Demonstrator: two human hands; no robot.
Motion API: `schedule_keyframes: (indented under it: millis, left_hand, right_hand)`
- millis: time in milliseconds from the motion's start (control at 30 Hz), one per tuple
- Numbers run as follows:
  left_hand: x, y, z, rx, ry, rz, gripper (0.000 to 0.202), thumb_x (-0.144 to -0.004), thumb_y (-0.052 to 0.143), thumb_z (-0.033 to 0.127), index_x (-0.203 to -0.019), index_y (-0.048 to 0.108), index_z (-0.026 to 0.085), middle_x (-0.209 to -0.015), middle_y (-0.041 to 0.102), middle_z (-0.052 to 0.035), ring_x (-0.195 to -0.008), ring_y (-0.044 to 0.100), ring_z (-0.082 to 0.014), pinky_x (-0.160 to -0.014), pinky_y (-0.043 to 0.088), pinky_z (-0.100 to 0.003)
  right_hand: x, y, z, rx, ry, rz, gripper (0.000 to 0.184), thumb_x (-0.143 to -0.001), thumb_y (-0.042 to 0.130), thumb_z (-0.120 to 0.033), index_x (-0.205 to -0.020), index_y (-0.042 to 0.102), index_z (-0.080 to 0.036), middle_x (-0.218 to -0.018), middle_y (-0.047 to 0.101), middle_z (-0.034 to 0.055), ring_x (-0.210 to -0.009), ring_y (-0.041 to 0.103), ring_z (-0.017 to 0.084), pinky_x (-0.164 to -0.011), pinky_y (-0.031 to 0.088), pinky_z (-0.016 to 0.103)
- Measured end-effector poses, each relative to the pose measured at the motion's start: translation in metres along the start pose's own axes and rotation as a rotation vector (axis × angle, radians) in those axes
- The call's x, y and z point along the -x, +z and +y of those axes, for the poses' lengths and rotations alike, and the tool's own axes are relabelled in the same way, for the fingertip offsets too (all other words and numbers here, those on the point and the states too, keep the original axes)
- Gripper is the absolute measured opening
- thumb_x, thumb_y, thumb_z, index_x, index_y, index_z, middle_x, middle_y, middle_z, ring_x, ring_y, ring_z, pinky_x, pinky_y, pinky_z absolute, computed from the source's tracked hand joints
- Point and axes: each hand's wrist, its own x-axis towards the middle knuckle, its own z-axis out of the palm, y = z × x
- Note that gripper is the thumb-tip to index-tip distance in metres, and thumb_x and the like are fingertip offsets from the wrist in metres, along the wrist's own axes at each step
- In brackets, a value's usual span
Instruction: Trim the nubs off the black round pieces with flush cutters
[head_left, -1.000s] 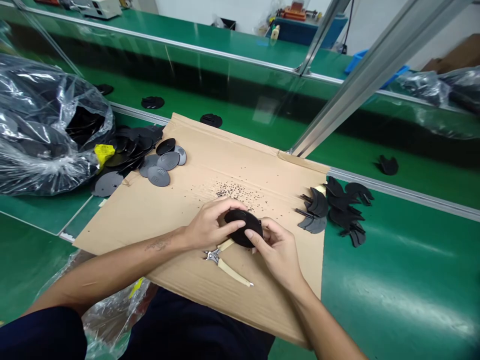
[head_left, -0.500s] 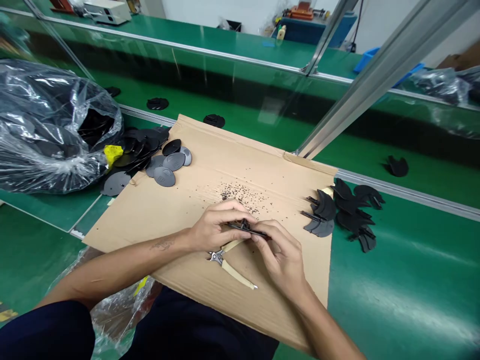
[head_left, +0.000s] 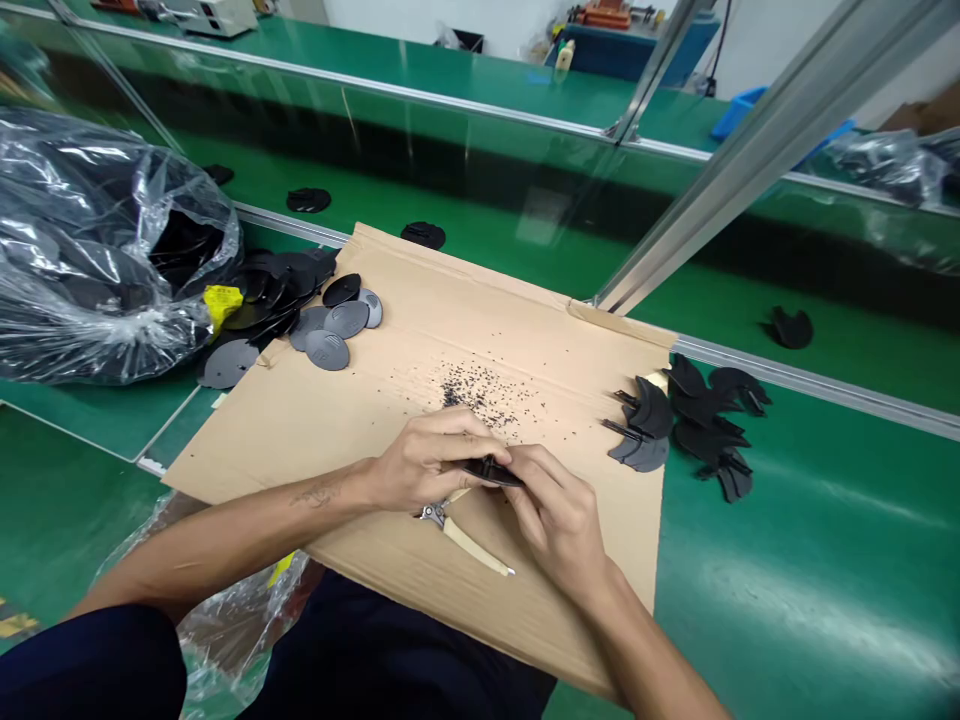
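Between them, my left hand (head_left: 427, 458) and my right hand (head_left: 561, 510) grip a thin black plastic part (head_left: 496, 472) by its two ends, just above the cardboard sheet (head_left: 300, 440). Fingers of both hands are closed and meet over its upper edge, so much of the part is hidden. Under my hands lie cutting pliers (head_left: 476, 548) with cream handles spread apart, one handle partly covered by my left hand. Past my fingertips, small black bits (head_left: 480, 392) are scattered on the cardboard.
Oval black discs (head_left: 328, 350) lie at the cardboard's left, near a clear plastic bag (head_left: 97, 300) of black parts. Curved black pieces (head_left: 694, 410) are piled at the right edge. A metal post (head_left: 690, 165) rises behind the cardboard from the green bench (head_left: 795, 560).
The black part has been turned in my fingers, and its raised middle piece is now more covered. My right hand has shifted slightly left, closer to my left hand.
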Motion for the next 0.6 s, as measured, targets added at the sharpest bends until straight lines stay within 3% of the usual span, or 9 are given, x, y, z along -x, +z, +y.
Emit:
schedule_keyframes:
  millis: [100, 267, 367, 467, 533, 600]
  left_hand:
    - [-0.001, -0.001, 0.001, 0.016, 0.019, -0.031, 0.025, -0.095, 0.064, 0.021, -0.119, 0.072, 0.021, -0.099, 0.076, -0.0099, -0.088, 0.069, -0.0165, -0.078, 0.057, -0.031]
    - [0.000, 0.000, 0.000, 0.017, -0.001, 0.030, 0.018, -0.091, 0.070, 0.022, -0.108, 0.076, 0.023, -0.087, 0.076, -0.0068, -0.079, 0.069, -0.0160, -0.071, 0.055, -0.030]
    - [0.000, -0.001, 0.001, 0.033, -0.026, 0.006, 0.023, -0.092, 0.070, 0.025, -0.113, 0.076, 0.023, -0.090, 0.075, -0.0070, -0.081, 0.067, -0.0160, -0.073, 0.054, -0.030]
    - [-0.003, -0.005, 0.002, 0.147, -0.088, -0.063, 0.032, -0.095, 0.063, 0.042, -0.120, 0.074, 0.026, -0.095, 0.073, -0.0084, -0.088, 0.065, -0.0180, -0.080, 0.054, -0.034]
    - [-0.006, -0.009, 0.003, 0.294, -0.187, -0.132, 0.048, -0.099, 0.047, 0.059, -0.119, 0.076, 0.026, -0.101, 0.071, -0.0114, -0.094, 0.065, -0.0209, -0.085, 0.055, -0.038]
    - [-0.008, -0.013, 0.003, 0.440, -0.303, -0.176, 0.060, -0.100, 0.035, 0.063, -0.116, 0.078, 0.025, -0.106, 0.070, -0.0138, -0.099, 0.066, -0.0233, -0.089, 0.054, -0.042]
  right_hand:
    - [-0.001, 0.000, 0.000, 0.011, -0.004, 0.004, 0.025, -0.099, 0.048, -0.012, -0.114, 0.066, -0.022, -0.098, 0.070, 0.0082, -0.087, 0.070, 0.019, -0.074, 0.058, 0.029]
    - [-0.001, 0.001, -0.002, -0.026, 0.029, -0.021, 0.024, -0.099, 0.047, -0.013, -0.106, 0.068, -0.022, -0.097, 0.071, 0.0088, -0.086, 0.070, 0.020, -0.074, 0.058, 0.031]
    - [0.000, 0.002, -0.001, -0.066, 0.045, -0.005, 0.021, -0.099, 0.049, -0.014, -0.105, 0.068, -0.021, -0.092, 0.069, 0.0078, -0.082, 0.069, 0.019, -0.072, 0.058, 0.030]
    - [0.000, 0.003, -0.001, -0.150, 0.100, 0.005, 0.019, -0.100, 0.053, -0.019, -0.106, 0.070, -0.022, -0.087, 0.070, 0.0061, -0.078, 0.068, 0.019, -0.070, 0.057, 0.031]
    - [-0.001, 0.002, -0.003, -0.205, 0.139, 0.007, 0.018, -0.100, 0.054, -0.023, -0.106, 0.071, -0.023, -0.088, 0.071, 0.0062, -0.077, 0.068, 0.020, -0.071, 0.058, 0.033]
    - [-0.002, 0.000, -0.005, -0.237, 0.157, 0.019, 0.017, -0.100, 0.056, -0.025, -0.105, 0.072, -0.024, -0.090, 0.073, 0.0066, -0.079, 0.069, 0.020, -0.073, 0.058, 0.034]
